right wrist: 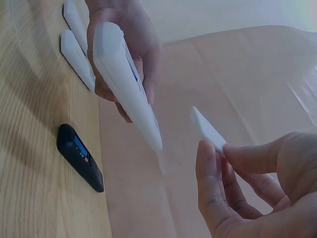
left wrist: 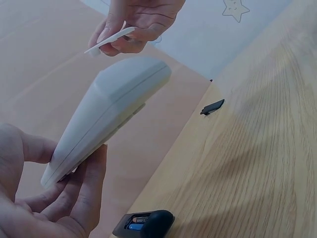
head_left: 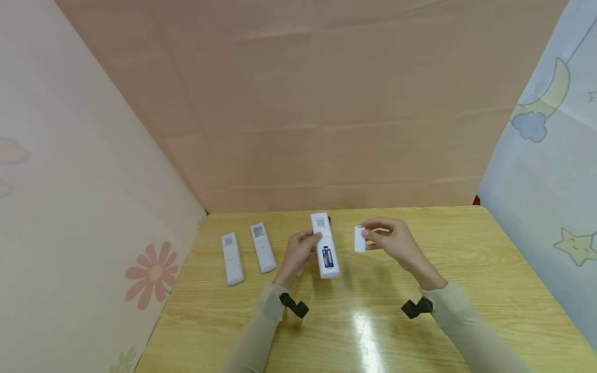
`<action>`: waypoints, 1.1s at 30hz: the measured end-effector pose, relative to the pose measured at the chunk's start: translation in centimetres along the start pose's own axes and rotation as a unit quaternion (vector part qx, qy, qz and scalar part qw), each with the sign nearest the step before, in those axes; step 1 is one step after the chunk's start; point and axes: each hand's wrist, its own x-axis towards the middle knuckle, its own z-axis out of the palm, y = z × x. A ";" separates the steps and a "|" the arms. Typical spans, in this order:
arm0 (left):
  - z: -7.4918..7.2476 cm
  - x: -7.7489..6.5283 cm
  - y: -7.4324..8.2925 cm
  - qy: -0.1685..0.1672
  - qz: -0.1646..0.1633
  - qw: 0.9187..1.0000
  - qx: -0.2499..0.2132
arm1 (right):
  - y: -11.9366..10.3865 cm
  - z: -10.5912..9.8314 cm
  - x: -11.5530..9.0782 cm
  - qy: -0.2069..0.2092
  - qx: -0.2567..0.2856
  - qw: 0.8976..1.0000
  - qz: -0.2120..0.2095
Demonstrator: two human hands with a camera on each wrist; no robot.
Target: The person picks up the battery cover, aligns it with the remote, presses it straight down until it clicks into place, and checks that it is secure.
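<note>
My left hand (head_left: pixel 298 254) grips a white remote control (head_left: pixel 325 233) above the table, its back towards the head camera. The battery compartment lies uncovered, with blue batteries (head_left: pixel 328 257) side by side inside. To the right of it, my right hand (head_left: pixel 392 239) pinches a small white battery cover (head_left: pixel 359 240) between thumb and fingers, apart from the remote. In the right wrist view the cover (right wrist: pixel 207 130) is held up by its lower end. A black remote control (right wrist: pixel 79 157) rests on the table with its compartment uncovered and batteries inside; the white remote mostly hides it in the head view.
Two more white remote controls, a nearer one (head_left: pixel 232 259) and a farther one (head_left: pixel 263 247), lie back up on the table (head_left: pixel 326 331) at left. A small black battery cover (left wrist: pixel 213 106) lies on the tabletop. Papered walls (head_left: pixel 326 103) stand around the table.
</note>
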 end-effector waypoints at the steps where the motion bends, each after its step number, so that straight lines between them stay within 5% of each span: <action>1: 0.1 0.0 0.0 0.000 -0.001 1.000 0.001 | 0.0 0.1 0.0 0.000 0.001 1.000 -0.001; 33: 1.6 -0.5 -0.1 -0.001 -0.013 1.000 -0.015 | 0.6 2.6 -0.2 -0.032 0.015 0.999 0.009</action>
